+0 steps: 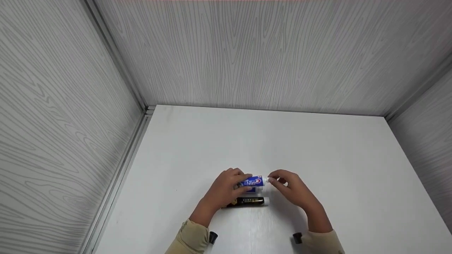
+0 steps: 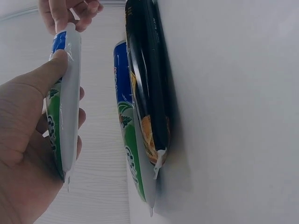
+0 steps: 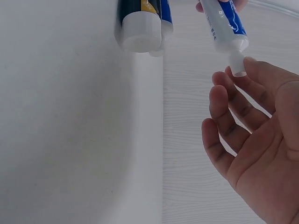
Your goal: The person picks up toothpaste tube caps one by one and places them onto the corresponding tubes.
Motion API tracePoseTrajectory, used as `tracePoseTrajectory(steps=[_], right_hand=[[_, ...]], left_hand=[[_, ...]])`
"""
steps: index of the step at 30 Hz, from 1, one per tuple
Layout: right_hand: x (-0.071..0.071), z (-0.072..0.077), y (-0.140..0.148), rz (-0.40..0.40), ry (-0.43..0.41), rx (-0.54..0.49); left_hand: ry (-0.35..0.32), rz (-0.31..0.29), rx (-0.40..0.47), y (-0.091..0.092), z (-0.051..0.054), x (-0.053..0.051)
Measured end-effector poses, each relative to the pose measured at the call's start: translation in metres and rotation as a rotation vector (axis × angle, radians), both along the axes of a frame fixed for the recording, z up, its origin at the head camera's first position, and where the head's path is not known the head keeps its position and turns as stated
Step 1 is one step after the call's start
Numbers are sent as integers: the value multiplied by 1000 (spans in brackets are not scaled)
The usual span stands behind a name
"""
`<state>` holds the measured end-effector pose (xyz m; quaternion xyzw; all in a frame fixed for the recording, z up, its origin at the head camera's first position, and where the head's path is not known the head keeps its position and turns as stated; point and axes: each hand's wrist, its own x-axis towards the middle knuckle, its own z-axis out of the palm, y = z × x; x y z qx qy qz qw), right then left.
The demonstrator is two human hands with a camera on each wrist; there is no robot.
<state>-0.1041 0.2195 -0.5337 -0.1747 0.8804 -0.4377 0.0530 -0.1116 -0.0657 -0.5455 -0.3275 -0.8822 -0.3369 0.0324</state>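
Observation:
My left hand [image 1: 224, 187] grips a blue, green and white toothpaste tube [image 1: 253, 181], lifted above the table with its cap end to the right. At that end my right hand [image 1: 292, 188] pinches the small white cap [image 3: 237, 65] between thumb and index finger; the other fingers are spread and loosely bent. Whether the cap is loose on the neck, I cannot tell. Beneath the held tube lies a second blue and green toothpaste tube [image 2: 125, 112], partly covered in the head view. A black toothpaste tube [image 1: 249, 201] with a white cap lies alongside, nearer me.
All of this is over a white table [image 1: 317, 151]. Grey wood-grain panels [image 1: 229, 53] enclose it at the back and both sides. Black pieces [image 1: 213, 237] show beside the sleeves [image 1: 192, 236].

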Motion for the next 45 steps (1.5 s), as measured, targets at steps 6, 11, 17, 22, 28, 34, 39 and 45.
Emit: tracePoseTrajectory(steps=[6, 11, 17, 22, 28, 34, 39, 45], right_hand=[[-2, 0, 2, 12, -57, -1], [-1, 0, 2, -13, -69, -1], [-1, -2, 3, -54, -25, -27], [1, 0, 3, -38, 72, -60], [2, 1, 3, 32, 174, -91], [1, 0, 2, 57, 184, -81], [0, 0, 2, 57, 172, -64], [0, -2, 2, 36, 102, -43]], left_hand=[[-4, -23, 17, 1, 0, 0], [-10, -16, 26, 0, -1, 0], [-10, -15, 36, -1, 0, -1], [-4, -28, 42, -1, 1, 0], [-18, -23, 40, -1, 1, 0], [-5, -29, 31, -2, 3, 1], [-9, -27, 28, -4, 5, 1], [10, -29, 6, -4, 3, 1]])
